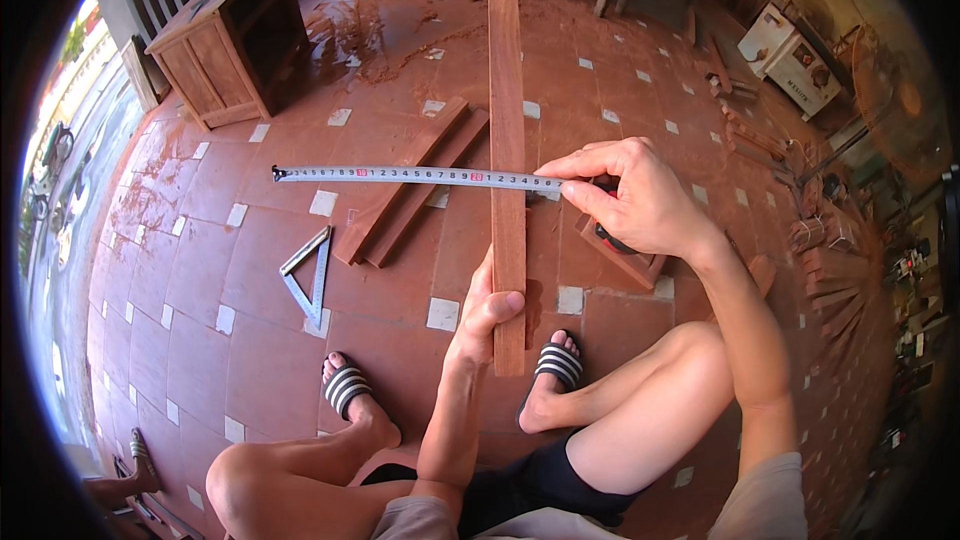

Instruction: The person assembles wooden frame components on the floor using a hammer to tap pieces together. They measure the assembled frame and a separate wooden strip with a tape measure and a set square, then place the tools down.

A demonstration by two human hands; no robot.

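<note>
My left hand (pixel 487 314) is wrapped round the lower part of a long reddish wooden board (pixel 508 90), its thumb across the near face. The board stretches away from me toward the top of the view. My right hand (pixel 635 195) grips a tape measure (pixel 420 176), pinching the blade beside the case, which is mostly hidden by the palm and fingers. The pulled-out blade runs leftward across the board, its hooked end hanging free to the left. Beyond the blade, two wooden pieces (pixel 415 190) lie side by side on the floor.
A metal try square (pixel 310 275) lies on the tiled floor at left. Another wooden piece (pixel 630 260) rests below my right hand. A wooden cabinet (pixel 215 50) stands far left, a white machine (pixel 790 60) far right. Stacked timber (pixel 835 275) lines the right side.
</note>
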